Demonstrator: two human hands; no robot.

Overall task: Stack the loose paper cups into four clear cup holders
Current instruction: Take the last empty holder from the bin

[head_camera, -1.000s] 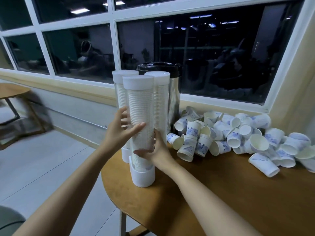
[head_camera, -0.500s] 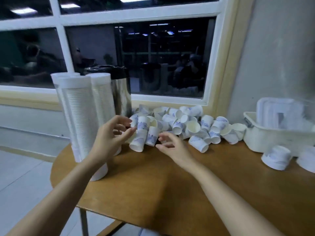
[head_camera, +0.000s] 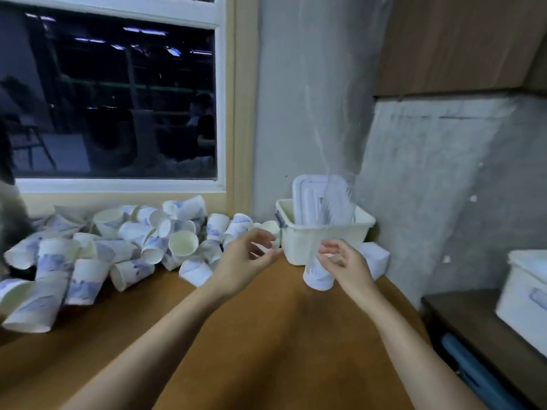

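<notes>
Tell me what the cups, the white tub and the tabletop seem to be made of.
Cups: paper, it seems; matte white walls with a pale blue print and thin rims.
White tub: likely plastic; smooth, slightly glossy moulded walls with a rounded rim.
Tabletop: wood or a wood-look laminate; brown with a soft sheen, too blurred to tell which.

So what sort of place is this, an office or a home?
Likely a workplace break corner, after dark: a heap of loose paper cups on a wooden table, a large window mirroring ceiling strip lights, and a bare concrete wall.
</notes>
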